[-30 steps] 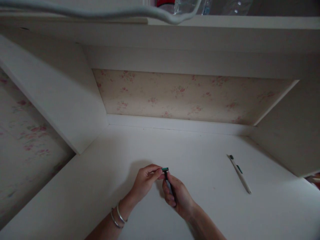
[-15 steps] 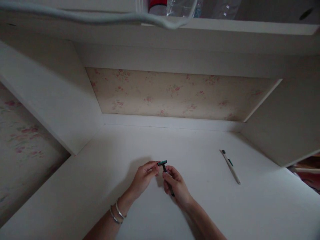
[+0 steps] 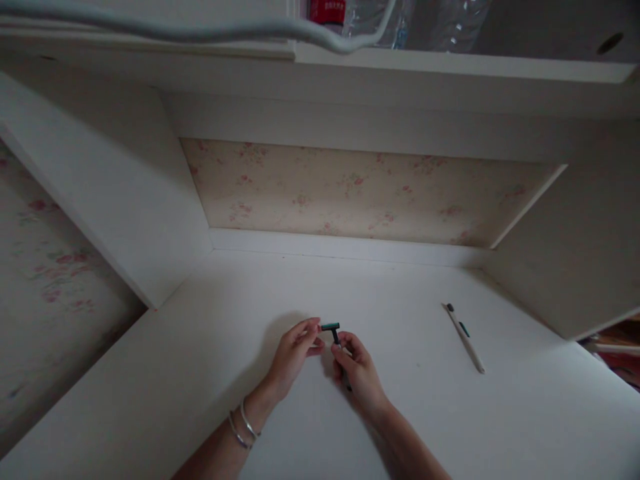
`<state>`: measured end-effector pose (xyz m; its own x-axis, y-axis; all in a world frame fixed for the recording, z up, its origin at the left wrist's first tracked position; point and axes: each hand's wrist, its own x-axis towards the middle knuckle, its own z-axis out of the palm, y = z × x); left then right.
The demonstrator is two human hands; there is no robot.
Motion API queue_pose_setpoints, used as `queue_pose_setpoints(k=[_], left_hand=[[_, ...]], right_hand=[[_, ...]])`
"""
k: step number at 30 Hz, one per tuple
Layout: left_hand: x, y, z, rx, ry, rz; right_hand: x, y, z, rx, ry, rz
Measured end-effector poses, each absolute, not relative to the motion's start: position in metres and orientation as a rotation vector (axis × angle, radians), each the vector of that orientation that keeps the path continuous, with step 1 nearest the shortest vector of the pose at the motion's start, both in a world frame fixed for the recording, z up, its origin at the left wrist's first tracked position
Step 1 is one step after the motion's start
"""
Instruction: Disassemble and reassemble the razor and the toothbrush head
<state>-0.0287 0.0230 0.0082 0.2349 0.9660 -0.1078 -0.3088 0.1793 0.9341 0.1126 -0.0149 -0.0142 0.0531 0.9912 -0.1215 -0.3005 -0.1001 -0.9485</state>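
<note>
A razor [image 3: 331, 327] with a black handle and a black-and-green head is held up over the white desk, its head turned toward the left. My right hand [image 3: 360, 370] is closed around its handle, hiding most of it; the handle's dark lower end shows below the fingers. At the left end of the head, my left hand [image 3: 293, 353] has thumb and forefinger pinched together, with the other fingers curled beneath. Whether these fingertips grip the head's edge or something small cannot be made out. Two silver bangles [image 3: 245, 427] circle my left wrist.
A white pen-like stick [image 3: 466, 339] with a dark tip and green clip lies on the desk [image 3: 400, 413] to the right. White panels flank both sides. Overhead, a shelf [image 3: 450, 63] holds bottles [image 3: 460, 27], and a pale cable [image 3: 200, 30] hangs across.
The view has shifted slightly. The razor's head now sits just right of my left fingertips, which overlapped its left end before. My right hand keeps its grip on the handle.
</note>
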Motion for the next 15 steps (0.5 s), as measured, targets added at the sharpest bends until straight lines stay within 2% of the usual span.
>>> queue_pose_setpoints(k=[5, 15], left_hand=[[-0.031, 0.022, 0.014, 0.945, 0.917, 1.089], [-0.032, 0.02, 0.014, 1.083, 0.938, 1.056]], right_hand=[[0.115, -0.016, -0.012, -1.242, -1.027, 1.122], [0.111, -0.021, -0.001, -1.32, -1.231, 0.92]])
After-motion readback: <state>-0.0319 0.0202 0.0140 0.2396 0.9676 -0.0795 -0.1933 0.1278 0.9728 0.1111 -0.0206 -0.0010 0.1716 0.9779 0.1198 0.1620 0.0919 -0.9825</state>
